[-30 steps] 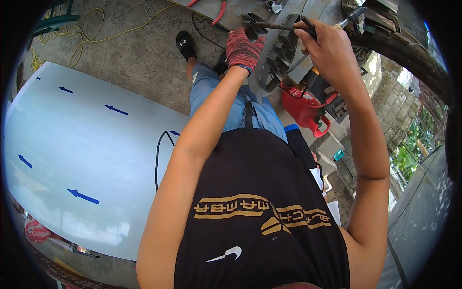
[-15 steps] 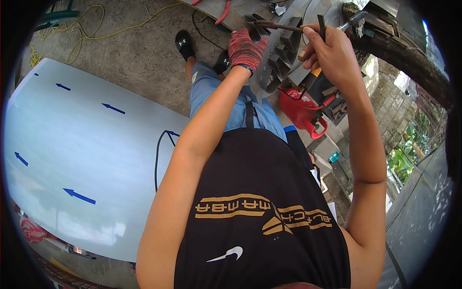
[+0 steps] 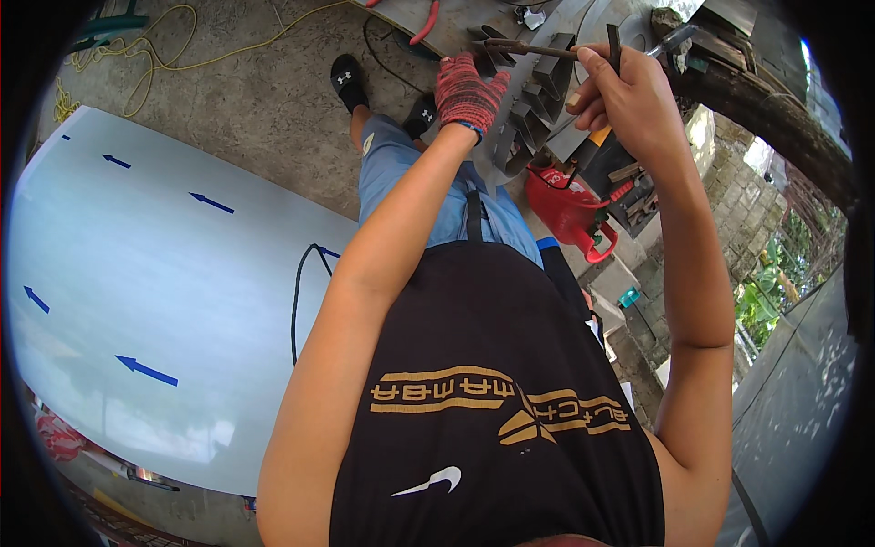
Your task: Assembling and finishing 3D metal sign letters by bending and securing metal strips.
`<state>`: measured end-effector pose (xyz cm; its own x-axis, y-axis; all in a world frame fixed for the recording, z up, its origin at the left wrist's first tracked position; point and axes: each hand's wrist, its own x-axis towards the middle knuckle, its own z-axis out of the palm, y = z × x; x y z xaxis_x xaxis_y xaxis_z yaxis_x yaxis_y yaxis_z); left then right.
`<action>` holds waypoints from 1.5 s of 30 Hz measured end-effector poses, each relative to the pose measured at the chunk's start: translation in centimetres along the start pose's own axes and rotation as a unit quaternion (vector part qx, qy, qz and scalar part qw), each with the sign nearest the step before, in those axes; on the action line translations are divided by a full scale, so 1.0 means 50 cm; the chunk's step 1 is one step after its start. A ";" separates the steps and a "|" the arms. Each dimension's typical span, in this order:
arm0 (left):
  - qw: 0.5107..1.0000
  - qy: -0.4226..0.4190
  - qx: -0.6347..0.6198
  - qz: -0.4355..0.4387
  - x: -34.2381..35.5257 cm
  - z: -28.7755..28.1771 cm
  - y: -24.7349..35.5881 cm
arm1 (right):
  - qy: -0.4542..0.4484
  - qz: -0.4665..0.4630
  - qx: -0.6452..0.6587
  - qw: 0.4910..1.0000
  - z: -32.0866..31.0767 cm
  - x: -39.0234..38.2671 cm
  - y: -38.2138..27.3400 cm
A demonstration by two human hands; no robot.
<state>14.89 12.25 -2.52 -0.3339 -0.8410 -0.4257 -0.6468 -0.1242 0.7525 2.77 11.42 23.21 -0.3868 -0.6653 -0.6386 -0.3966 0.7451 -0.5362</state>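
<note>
My left hand (image 3: pixel 469 96), in a red-and-black knit glove, is closed at the edge of a grey metal piece (image 3: pixel 492 57); its fingertips are partly hidden. Beside the glove stands a row of bent grey sheet-metal strips (image 3: pixel 529 118) with curled, upright tabs. My bare right hand (image 3: pixel 629 91) is raised to the right of them, thumb and fingers pinched on a thin dark rod (image 3: pixel 533 48). The rod reaches leftward over the metal tabs toward the glove. A short dark crosspiece (image 3: pixel 613 47) sticks up at the right hand's fingers.
Red-handled pliers (image 3: pixel 425 25) lie on a board at the top. A red plastic container (image 3: pixel 565 210) is below the metalwork. A thick dark beam (image 3: pixel 766 123) runs along the right. At left lies a large pale sheet (image 3: pixel 182 301) with blue arrows; a yellow cord (image 3: pixel 150 64) coils behind it.
Both hands keep nearly the same place. The right hand and the rod have shifted very slightly; the view has moved a little.
</note>
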 end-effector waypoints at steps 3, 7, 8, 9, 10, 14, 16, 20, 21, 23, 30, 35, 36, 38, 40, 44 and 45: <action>0.999 -0.031 -0.012 -0.016 0.002 -0.004 0.002 | -0.003 0.012 -0.010 1.000 -0.004 0.003 -0.004; 0.999 -0.037 -0.018 -0.014 0.000 -0.003 0.001 | -0.006 0.021 0.000 1.000 0.002 0.010 -0.001; 0.999 -0.037 -0.018 -0.015 0.001 -0.001 -0.001 | -0.004 0.021 -0.006 1.000 0.002 0.010 -0.003; 0.999 -0.036 -0.018 -0.018 0.002 0.002 -0.003 | -0.003 0.020 -0.013 1.000 0.002 0.011 -0.005; 0.999 -0.036 -0.018 -0.020 0.004 0.003 -0.003 | -0.004 0.020 -0.014 1.000 0.002 0.009 -0.006; 0.999 0.035 0.002 0.031 0.002 0.025 -0.023 | 0.003 0.013 -0.019 1.000 0.005 0.009 -0.011; 1.000 0.018 -0.013 0.014 0.001 0.022 -0.017 | 0.007 0.018 -0.017 1.000 0.005 0.011 -0.010; 1.000 0.023 -0.004 0.017 0.000 0.022 -0.015 | 0.009 0.022 -0.023 0.999 0.007 0.012 -0.015; 1.000 0.026 -0.004 0.014 -0.002 0.021 -0.014 | 0.009 0.022 -0.027 0.999 0.008 0.011 -0.016; 1.000 0.028 -0.005 0.012 -0.002 0.019 -0.013 | 0.012 0.019 -0.033 0.999 0.011 0.009 -0.019; 1.000 0.010 -0.002 0.007 -0.002 0.012 -0.009 | 0.003 -0.002 -0.093 0.996 0.009 0.016 -0.030; 1.000 -0.004 -0.015 0.002 -0.003 0.013 -0.012 | 0.005 -0.023 -0.141 0.990 0.010 0.020 -0.036; 1.000 0.003 -0.013 0.000 -0.005 0.014 -0.010 | 0.011 -0.043 -0.162 0.986 0.009 0.020 -0.039; 1.000 0.009 -0.012 -0.003 -0.008 0.015 -0.007 | 0.004 -0.041 -0.167 0.985 0.006 0.022 -0.042; 1.000 0.012 -0.010 -0.006 -0.007 0.014 -0.008 | -0.003 -0.040 -0.172 0.984 0.004 0.029 -0.043; 1.000 -0.015 -0.012 -0.003 -0.003 0.012 -0.012 | -0.005 -0.012 -0.155 0.988 0.003 0.036 -0.045; 1.000 -0.012 -0.012 -0.003 -0.003 0.013 -0.012 | -0.004 -0.013 -0.155 0.988 0.004 0.035 -0.046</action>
<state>14.88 12.78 -3.26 -0.3474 -0.8273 -0.4415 -0.6326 -0.1407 0.7616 3.17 8.54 23.24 -0.3674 -0.6823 -0.6321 -0.6424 0.6776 -0.3581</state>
